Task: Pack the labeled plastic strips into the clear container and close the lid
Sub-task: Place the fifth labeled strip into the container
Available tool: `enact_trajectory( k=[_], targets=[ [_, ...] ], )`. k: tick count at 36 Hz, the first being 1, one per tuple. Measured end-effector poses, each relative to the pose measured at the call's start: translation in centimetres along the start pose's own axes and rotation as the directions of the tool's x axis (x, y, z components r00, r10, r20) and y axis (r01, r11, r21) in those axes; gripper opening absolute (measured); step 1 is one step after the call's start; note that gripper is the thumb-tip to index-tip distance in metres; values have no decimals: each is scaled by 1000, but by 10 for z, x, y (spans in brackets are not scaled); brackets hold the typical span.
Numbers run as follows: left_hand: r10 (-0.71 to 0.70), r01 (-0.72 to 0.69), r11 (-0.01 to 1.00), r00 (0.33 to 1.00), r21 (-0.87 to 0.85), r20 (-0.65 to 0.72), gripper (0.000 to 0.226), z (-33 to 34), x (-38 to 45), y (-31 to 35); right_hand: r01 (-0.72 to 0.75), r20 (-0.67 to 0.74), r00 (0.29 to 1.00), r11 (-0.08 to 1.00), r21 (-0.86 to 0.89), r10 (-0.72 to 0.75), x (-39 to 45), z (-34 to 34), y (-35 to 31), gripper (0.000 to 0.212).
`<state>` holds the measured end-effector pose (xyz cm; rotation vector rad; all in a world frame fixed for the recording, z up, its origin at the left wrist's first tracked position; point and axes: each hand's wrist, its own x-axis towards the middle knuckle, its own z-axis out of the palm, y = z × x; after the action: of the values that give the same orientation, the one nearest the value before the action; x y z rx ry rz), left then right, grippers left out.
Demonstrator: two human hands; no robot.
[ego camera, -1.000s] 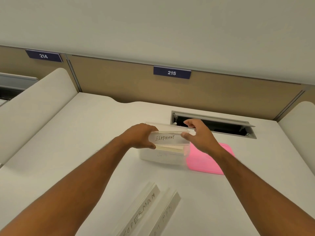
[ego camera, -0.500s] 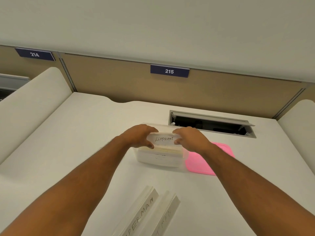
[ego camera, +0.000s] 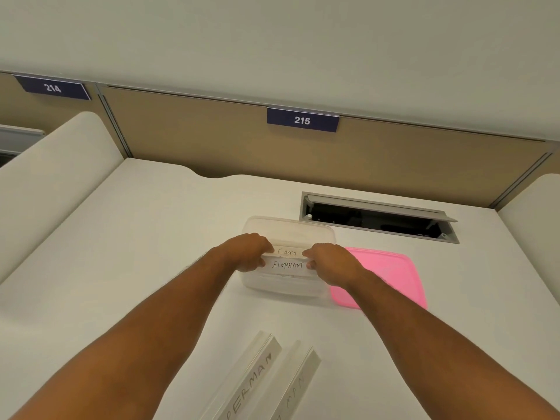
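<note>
**Operator:** Report the current step.

**Technician:** Strip loading is in progress. The clear container [ego camera: 288,283] sits open on the tabletop [ego camera: 151,253], with the pink lid [ego camera: 391,277] lying flat just beside it on the right, touching or nearly touching its wall. The left hand [ego camera: 247,253] and the right hand [ego camera: 328,262] are both curled closed over the container, each pinching one end of the strip marked ELEPHANT [ego camera: 287,264]. A second strip [ego camera: 287,252], its label only partly legible, lies directly behind it inside the container.

**Operator:** Is the held strip seated?

**Technician:** It cannot be confirmed. It lies level between the two hands at about rim height (whether it rests on the strips below is hidden by the fingers).

**Operator:** What remains outside the container?

**Technician:** Two strips [ego camera: 272,380] lie side by side on the tabletop at the near edge, well apart from the container. One reads "…PERMAN"; the other is cut off by the frame.

**Operator:** Requirement for the next move?

**Technician:** In my judgement, press the held strip down flat, parallel to the long wall, then release both ends evenly so it does not tip. Then fetch the two remaining strips. The lid goes on last.
</note>
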<state>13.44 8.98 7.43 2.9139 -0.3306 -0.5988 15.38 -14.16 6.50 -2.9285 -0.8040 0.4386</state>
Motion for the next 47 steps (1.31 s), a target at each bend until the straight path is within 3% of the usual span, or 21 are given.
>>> enact_trajectory(
  k=[10,30,38,43,47],
  targets=[
    [-18,18,1000,1000,-10,17,49,13,9,-1,-71,15,997,997,19,70,4,12,-4,25],
    [-23,20,997,999,-74,-42,45,21,13,-6,-53,-40,998,999,-12,52,4,16,-13,23],
    [16,-48,993,963,-111,-271,34,24,-1,9,47,-303,952,999,-7,-46,-11,16,-32,25],
    [53,-156,975,856,-160,-514,26,35,-15,28,151,-469,871,988,-21,-144,-26,30,-42,14],
    [52,-215,957,791,-196,-609,23,45,-30,40,260,-571,787,965,-36,-233,-37,45,-51,10]
  ],
)
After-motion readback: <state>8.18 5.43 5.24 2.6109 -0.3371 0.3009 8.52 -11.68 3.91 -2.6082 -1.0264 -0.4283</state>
